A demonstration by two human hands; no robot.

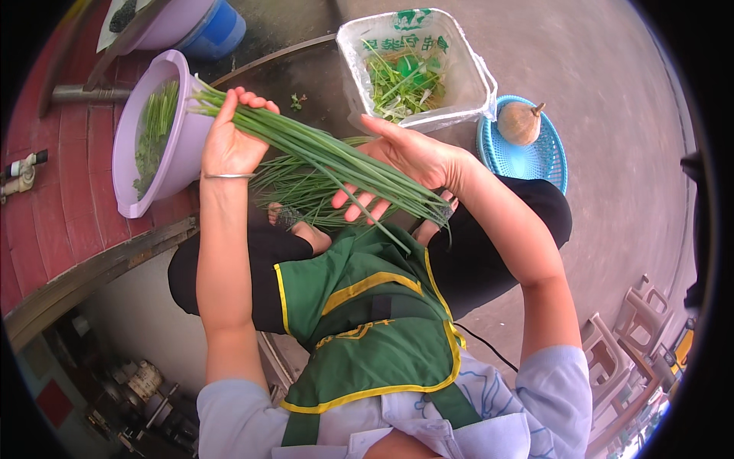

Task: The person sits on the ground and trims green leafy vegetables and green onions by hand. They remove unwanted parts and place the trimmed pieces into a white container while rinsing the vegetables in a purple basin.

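My left hand, with a metal bangle at its wrist, holds a bunch of long green chives or thin scallions near the pale root ends. The stalks slant down to the right, their tips drooping over the apron. Beneath the leafy half is my right hand, palm up and fingers spread, with the stalks lying across it. More loose green stalks lie on the ground between my feet, partly hidden by the bunch.
A tilted lilac basin at the left contains greens. Ahead, a plastic-lined bin has plant scraps in it. A pumpkin-like squash rests in a blue basket by my right knee. Plastic stools stand at lower right.
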